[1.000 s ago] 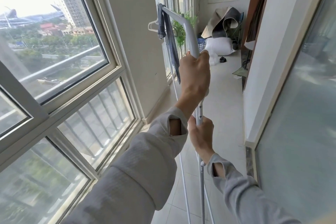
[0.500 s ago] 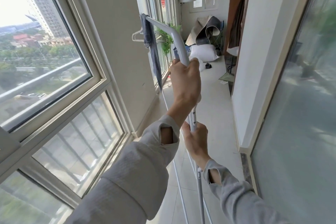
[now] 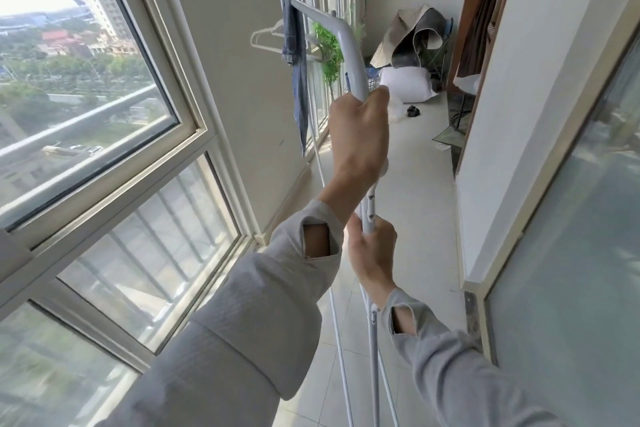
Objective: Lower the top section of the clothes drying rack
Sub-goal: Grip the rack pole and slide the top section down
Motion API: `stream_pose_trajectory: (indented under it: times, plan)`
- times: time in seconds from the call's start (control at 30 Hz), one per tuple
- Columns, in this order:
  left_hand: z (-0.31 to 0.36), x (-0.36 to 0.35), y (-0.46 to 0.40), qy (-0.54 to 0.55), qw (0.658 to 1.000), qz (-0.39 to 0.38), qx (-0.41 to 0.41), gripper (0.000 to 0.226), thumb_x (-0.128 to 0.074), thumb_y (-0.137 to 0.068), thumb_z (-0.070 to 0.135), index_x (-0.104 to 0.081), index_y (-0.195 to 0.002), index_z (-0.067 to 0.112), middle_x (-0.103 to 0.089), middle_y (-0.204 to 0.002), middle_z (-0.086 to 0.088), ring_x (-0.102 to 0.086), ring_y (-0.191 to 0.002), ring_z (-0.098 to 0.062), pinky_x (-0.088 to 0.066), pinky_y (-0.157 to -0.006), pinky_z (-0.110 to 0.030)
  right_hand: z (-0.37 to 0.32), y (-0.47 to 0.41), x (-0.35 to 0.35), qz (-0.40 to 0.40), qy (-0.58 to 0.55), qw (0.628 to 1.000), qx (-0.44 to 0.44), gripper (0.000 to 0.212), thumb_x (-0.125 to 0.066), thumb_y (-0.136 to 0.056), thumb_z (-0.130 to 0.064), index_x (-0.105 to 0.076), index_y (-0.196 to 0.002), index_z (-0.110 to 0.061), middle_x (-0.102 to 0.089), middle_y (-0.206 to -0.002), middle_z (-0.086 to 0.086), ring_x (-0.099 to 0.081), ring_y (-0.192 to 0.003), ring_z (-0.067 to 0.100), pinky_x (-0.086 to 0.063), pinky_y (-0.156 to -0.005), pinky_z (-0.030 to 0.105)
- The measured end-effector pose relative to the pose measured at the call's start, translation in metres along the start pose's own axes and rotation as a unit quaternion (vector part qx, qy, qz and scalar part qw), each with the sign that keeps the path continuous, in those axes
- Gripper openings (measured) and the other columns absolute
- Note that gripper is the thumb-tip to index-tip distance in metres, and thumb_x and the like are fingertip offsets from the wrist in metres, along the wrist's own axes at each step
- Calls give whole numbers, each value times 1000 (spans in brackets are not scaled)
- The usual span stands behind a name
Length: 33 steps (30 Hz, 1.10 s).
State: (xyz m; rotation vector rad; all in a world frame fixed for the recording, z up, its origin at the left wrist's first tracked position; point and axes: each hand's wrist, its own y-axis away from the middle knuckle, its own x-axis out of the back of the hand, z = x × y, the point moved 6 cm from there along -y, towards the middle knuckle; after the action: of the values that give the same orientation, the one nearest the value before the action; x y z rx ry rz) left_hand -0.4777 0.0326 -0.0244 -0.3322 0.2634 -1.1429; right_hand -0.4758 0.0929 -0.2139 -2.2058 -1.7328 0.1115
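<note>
The person stood at the near end of a narrow balcony with both hands on the white drying rack (image 3: 349, 55). The left hand (image 3: 358, 135) was wrapped tight around the rack's top section, fingers curled over the tube just below its bend, thumb side toward the window (image 3: 104, 107). Directly beneath it, close but not touching, the right hand (image 3: 372, 253) was closed around the thinner upright pole (image 3: 370, 215), where small dark marks, perhaps adjustment holes, showed between the two hands.

The pole's long axis ran nearly vertical, rising from below the right hand, past the grey sleeves, up into the left fist. Above the left hand the thick tube leaned slightly away from the person, then bent and ran up and to the left toward the window wall, ending well beyond the hand. A blue-grey cloth (image 3: 298, 73) hung limp over that far end, and a white hanger (image 3: 266, 38) was just beside it, on the window side. Thin white legs (image 3: 341, 357) slanted down below the right hand toward the tiled floor (image 3: 422, 204).

Farther off, past the left hand's knuckles, a white sack (image 3: 408, 85) lay against a rolled mat (image 3: 415, 35), with a green plant (image 3: 330, 52) behind the bent tube.
</note>
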Motion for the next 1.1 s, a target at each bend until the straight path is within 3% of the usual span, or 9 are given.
stream_pose_trajectory:
  times: [0.07,0.1,0.23,0.33,0.43,0.63,0.8,1.1]
  plan:
    - [-2,-1,-7,0,1000,16,6,20,-52,-82,20,-51,-66,9,-38,-61,-12,-31,-56,-27,-33,-40,-53,2,-9,-5,-13,-5,1000,4,33,-48,-80,-32,-52,-49,-40,-52,-45,-19,-36,-45,8,-32,-53,30]
    - [-4,-3,-10,0,1000,18,11,20,-52,-81,21,-50,-66,9,-38,-60,-12,-31,-55,-27,-30,-40,-52,3,-12,-7,-14,-6,1000,2,31,-47,-79,-35,-50,-47,-37,-50,-44,-15,-36,-46,9,-33,-52,31]
    - [-11,-9,-26,-8,999,21,23,23,-53,-79,26,-50,-65,8,-39,-60,-13,-31,-55,-28,-30,-46,-46,7,-31,-11,-12,19,1000,21,36,-48,-83,-35,-32,-52,-31,-40,-48,-7,-39,-51,21,-44,-58,49]
    - [-16,-11,-37,-15,999,20,24,20,-52,-79,25,-49,-66,9,-38,-62,-13,-29,-57,-29,-32,-42,-53,15,-42,-20,-8,23,999,25,39,-49,-87,-33,-32,-52,-29,-40,-47,-5,-39,-51,22,-42,-58,44]
    - [-20,-10,-46,-13,1000,15,22,18,-51,-79,23,-51,-68,9,-39,-62,-13,-29,-55,-29,-26,-41,-45,17,-49,-28,0,27,999,35,37,-50,-86,-33,-37,-53,-25,-43,-47,-4,-43,-50,28,-43,-57,42]
    - [-28,-2,-71,3,1000,-6,27,19,-50,-81,19,-45,-66,9,-37,-64,-14,-27,-41,-19,-28,-43,-28,20,-66,-51,12,17,999,24,36,-49,-86,-38,-42,-54,-22,-49,-48,0,-51,-50,31,-45,-53,44]
    - [-43,8,-100,5,999,-22,32,33,-50,-84,15,-32,-56,19,-33,-63,-12,-26,-39,-18,-28,-41,-23,21,-80,-76,26,26,999,39,37,-47,-87,-39,-41,-55,-22,-45,-47,-4,-45,-47,26,-41,-51,39]
    - [-61,38,-143,17,998,-45,29,37,-49,-86,12,-30,-56,20,-31,-62,-13,-24,-43,-18,-27,-43,-24,16,-95,-123,45,24,998,23,37,-48,-85,-44,-41,-53,-25,-48,-47,-2,-45,-47,22,-40,-48,37]
